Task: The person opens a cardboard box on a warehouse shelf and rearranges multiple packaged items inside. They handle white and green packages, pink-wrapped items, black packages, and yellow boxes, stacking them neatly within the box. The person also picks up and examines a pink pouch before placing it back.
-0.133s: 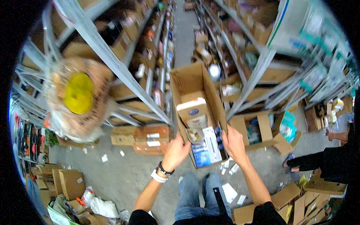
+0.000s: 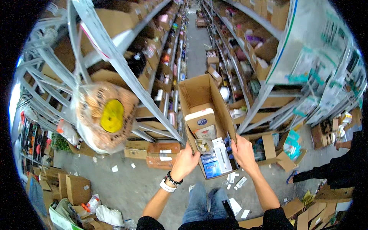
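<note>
Near first, 12 o'clock straight ahead of wearer. Left hand (image 2: 184, 164) pinches the open cardboard box (image 2: 194, 91) at its 8 o'clock wall, thumb by rim; right hand (image 2: 244, 155) pinches the wall at 4 o'clock. Undersides of fingers hidden. Opposed grips probably share the weight and stop tipping. Box is held at 12 o'clock, over the floor, long axis pointing away.

Inside, goods bunch at the 6 o'clock end: blue carton (image 2: 211, 168), slim white box (image 2: 221, 153), clear pouch (image 2: 203, 146), then tan package (image 2: 200, 122) leaning up, perhaps propped by the rest. Load near the hands likely balances easier.

Farther: bulging plastic bag (image 2: 128, 109) at 10–11 o'clock beside the rack post (image 2: 132, 76), seemingly hung there to stay off the floor. Co-worker's sleeve (image 2: 320, 171) at 2 o'clock. Stocked shelves flank the aisle (image 2: 197, 42), 12 o'clock.
</note>
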Tool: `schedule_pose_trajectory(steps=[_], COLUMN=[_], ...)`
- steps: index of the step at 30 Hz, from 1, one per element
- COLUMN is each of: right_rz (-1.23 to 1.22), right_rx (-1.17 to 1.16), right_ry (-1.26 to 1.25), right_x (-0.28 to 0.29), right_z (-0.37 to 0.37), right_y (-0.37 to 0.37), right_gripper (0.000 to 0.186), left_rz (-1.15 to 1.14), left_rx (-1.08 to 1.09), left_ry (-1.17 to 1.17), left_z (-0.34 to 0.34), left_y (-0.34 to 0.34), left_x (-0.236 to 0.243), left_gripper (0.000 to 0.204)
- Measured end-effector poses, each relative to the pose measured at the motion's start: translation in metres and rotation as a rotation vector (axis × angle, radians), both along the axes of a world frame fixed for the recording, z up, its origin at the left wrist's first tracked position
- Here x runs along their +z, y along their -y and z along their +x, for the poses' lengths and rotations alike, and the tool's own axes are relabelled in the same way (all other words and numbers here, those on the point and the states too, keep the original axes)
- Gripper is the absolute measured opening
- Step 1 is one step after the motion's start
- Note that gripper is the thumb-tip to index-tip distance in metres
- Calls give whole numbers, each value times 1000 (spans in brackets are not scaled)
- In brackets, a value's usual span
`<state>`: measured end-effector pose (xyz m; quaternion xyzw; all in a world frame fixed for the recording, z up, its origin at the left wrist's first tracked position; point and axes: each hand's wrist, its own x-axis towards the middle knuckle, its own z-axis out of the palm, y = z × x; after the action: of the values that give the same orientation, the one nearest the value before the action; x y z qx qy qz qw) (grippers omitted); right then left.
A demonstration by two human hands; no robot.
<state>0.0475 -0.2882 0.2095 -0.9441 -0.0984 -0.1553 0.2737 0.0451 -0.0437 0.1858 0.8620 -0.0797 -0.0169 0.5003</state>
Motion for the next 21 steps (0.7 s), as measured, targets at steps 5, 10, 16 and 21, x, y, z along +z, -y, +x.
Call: schedule_pose_trajectory(steps=[5,10,16,21], right_rz=[139,221,243,306], right_rx=[29,47,79,148], right_ry=[-190,-87,29,62], right_x=[81,137,177,225], right_z=[15,62,118,163], right_y=[-21,-42,-46,-37], right_gripper=[23,19,20,23], left_rz=[233,252,252,232], left_rx=[22,67,34,65], left_ry=[-114,62,88,299], left_z=[3,49,84,83], left_y=[-27,-45,-53,-52], left_x=[117,171,237,276], left_gripper=[48,35,66,73])
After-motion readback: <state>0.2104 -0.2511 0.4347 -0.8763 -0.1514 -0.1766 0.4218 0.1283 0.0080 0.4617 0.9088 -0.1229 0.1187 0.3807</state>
